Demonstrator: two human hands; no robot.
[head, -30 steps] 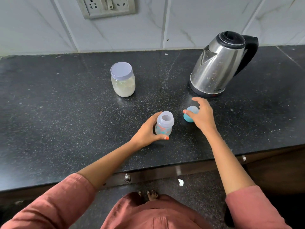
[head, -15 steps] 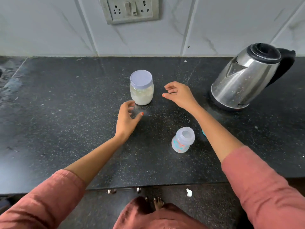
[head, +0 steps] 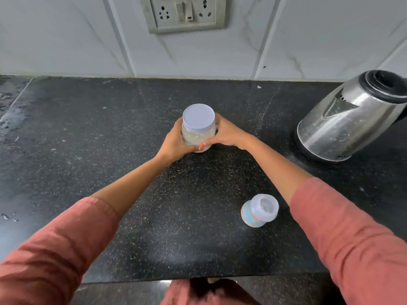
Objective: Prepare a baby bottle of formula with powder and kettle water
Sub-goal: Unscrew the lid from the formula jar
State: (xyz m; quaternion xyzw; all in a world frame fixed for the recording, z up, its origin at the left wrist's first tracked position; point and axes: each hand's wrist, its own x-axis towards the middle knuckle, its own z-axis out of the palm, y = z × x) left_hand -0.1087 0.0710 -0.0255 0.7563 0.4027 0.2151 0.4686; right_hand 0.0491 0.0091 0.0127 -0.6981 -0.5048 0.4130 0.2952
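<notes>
Now we grip the powder jar (head: pixel 198 130), far centre, with left hand (head: pixel 176 144) and right hand (head: pixel 226 135); its lid (head: pixel 198 118) is on. Nearer right, the open bottle (head: pixel 259 211) looks empty; the kettle (head: pixel 352 119) waits untouched.

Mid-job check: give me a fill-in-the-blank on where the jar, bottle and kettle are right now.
1. The left hand and right hand both grip the powder jar, whose lid is ____ it.
2. The baby bottle stands on the countertop, nearer the person than the jar and to its ____.
3. The jar stands to the ____ of the kettle.
Missing words: on; right; left.
</notes>
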